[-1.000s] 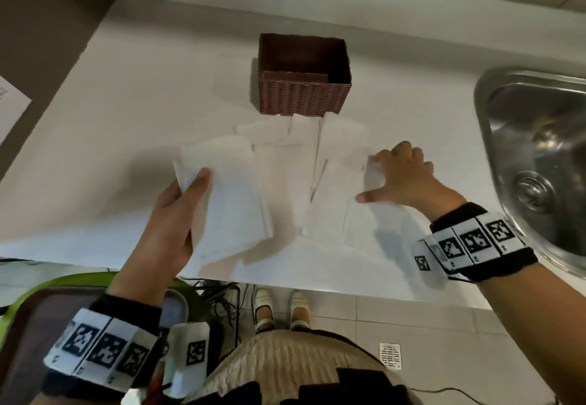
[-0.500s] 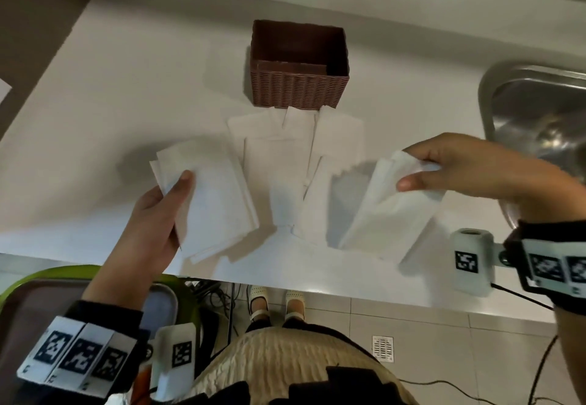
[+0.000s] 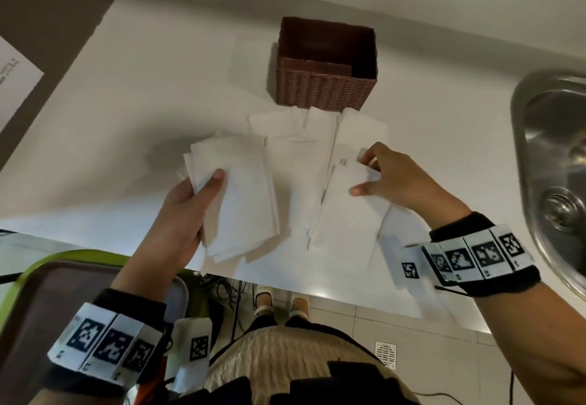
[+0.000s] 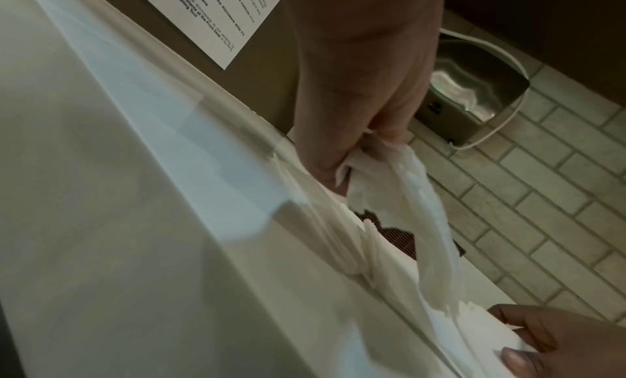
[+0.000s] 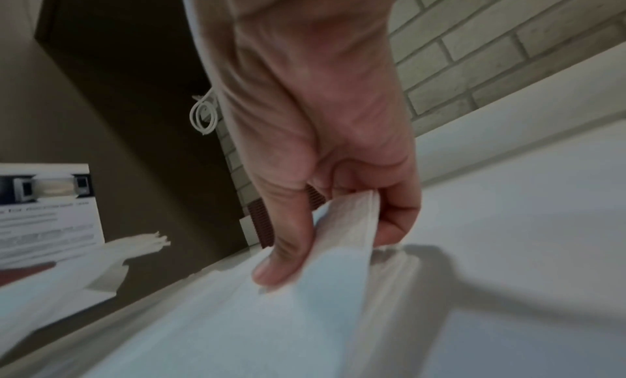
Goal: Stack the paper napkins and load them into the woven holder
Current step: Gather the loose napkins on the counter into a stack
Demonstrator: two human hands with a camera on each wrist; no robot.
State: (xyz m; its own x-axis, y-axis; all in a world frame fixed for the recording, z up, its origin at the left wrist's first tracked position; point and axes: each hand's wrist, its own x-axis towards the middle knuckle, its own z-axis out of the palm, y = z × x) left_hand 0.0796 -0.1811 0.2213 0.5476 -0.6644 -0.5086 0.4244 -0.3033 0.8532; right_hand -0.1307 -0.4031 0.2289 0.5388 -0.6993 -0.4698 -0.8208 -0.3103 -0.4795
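Note:
A brown woven holder stands at the back of the white counter, with nothing showing inside. My left hand grips a stack of white paper napkins, thumb on top, just above the counter's front left. My right hand pinches the far edge of one folded napkin beside that stack. The right wrist view shows thumb and fingers clamped on that napkin. Several loose napkins lie overlapped in front of the holder. In the left wrist view the stack hangs from my left hand.
A steel sink is sunk into the counter at the right. A printed sheet hangs on the dark panel at the left. The counter's front edge runs under my wrists. A green-rimmed tray sits lower left.
My right hand picked one napkin off the counter, lifted it, and has carried it left and down beside the stack. My left hand keeps hold of its stack.

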